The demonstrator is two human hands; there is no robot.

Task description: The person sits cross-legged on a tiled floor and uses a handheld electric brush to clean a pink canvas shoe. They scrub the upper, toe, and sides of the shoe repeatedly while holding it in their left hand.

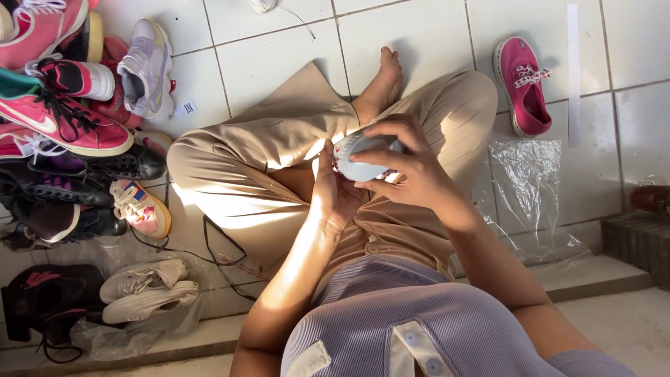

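Floor: you sit on white square tiles [419,35] with grey grout lines, and a low step edge [593,279] crosses below them.
Light: strong sun falls across the middle of your view, while the left side lies in shade.
Left side: a heap of shoes [63,119] in pink, black and white is piled beside you, with a pale pair in clear wrap [146,290] nearer the step.
Right side: a single pink shoe [522,84] lies on the tiles; just below it is a crumpled clear plastic bag [530,188].
Far right: dark ridged blocks [638,244] stand at the edge.
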